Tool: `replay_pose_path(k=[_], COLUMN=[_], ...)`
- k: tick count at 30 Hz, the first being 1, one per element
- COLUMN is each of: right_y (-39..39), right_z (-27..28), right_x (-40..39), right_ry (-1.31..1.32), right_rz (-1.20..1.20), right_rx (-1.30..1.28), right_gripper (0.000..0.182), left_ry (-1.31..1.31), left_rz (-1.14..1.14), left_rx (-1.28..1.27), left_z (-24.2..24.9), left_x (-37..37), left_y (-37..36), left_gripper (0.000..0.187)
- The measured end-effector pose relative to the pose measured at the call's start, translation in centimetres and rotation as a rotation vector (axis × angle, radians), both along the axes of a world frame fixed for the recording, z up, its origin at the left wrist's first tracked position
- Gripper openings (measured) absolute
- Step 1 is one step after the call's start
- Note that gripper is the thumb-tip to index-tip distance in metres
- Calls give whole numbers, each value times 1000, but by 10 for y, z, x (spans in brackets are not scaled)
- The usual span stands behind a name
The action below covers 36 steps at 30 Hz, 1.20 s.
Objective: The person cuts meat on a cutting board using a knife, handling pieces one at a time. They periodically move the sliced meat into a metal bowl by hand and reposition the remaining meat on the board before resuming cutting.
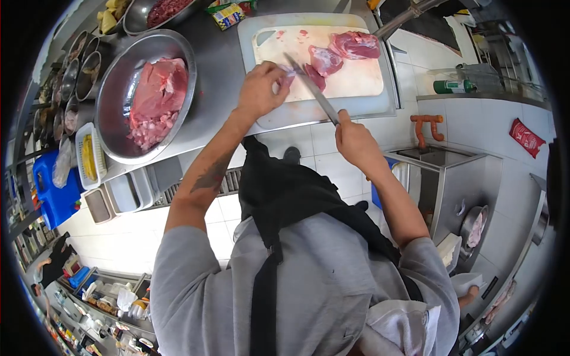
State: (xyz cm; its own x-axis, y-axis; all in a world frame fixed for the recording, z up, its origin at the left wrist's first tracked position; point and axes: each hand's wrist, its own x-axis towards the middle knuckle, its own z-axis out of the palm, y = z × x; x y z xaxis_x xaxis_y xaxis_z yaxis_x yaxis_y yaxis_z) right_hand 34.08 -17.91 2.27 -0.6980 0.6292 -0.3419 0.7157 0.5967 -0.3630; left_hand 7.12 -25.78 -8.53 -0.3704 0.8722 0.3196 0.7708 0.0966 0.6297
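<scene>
My right hand [354, 139] is wrapped round the handle of a long kitchen knife [317, 94], its blade slanting up and left over the white cutting board [356, 80]. At the board's left part, my left hand [261, 88] has its fingers curled and pinched on a small pale piece of meat [287, 77], partly hidden by the fingers. Right of the blade lie a small dark red piece of meat [315, 77], a rounder chunk [326, 60] and a bigger raw piece [354, 45]. A few red scraps dot the board's far side.
A large steel bowl [102, 107] with raw meat [159, 95] stands left on the steel counter [217, 77]. Behind it is a bowl of minced meat [169, 10]. A white basket [83, 151] sits at the counter's left end. A metal pole [407, 21] slants past the board's far right corner.
</scene>
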Motion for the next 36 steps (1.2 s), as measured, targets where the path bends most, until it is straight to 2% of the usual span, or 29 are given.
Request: replay_pose_path(k=[2, 6, 8, 10, 13, 17, 19, 24, 26, 29, 30, 32, 36], right_y=[-1, -3, -2, 12, 23, 14, 12, 20, 13, 15, 14, 17, 22], right_z=[-1, 23, 4, -52, -69, -60, -51, 21, 40, -11, -28, -59, -63], right_x=[3, 2, -5, -43, -81, -30, -17, -34, -23, -31, -48, -91, -63], right_ry=[-9, -102, -88, 17, 13, 33, -30, -83, -181, -86, -91, 60, 83], right_rz=[108, 146, 164, 149, 138, 132, 137, 183, 221, 218, 218, 172, 156], right_rx=[69, 71, 66, 25, -8, 18, -15, -32, 8, -6, -15, -14, -54], right_gripper=[29, 33, 29, 50, 55, 46, 35, 31, 19, 23, 23, 27, 28], left_ry=[-112, -6, 2, -4, 49, 53, -115, -52, 5, -20, -21, -16, -7], left_rz=[31, 24, 20, 24, 47, 65, 77, 90, 96, 75, 67, 63, 79], left_rx=[22, 13, 18, 56, 121, 140, 153, 172, 190, 190, 210, 224, 207], left_z=[0, -5, -9, -14, -17, -15, -16, -19, -18, -20, -22, -26, -25], left_x=[-2, -5, -7, -7, -3, -4, 2, -1, -2, -4, -5, -6, 4], left_y=[3, 9, 12, 13, 10, 13, 9, 7, 11, 12, 12, 11, 5], left_gripper=[34, 28, 27, 25, 25, 26, 25, 22, 21, 21, 21, 21, 23])
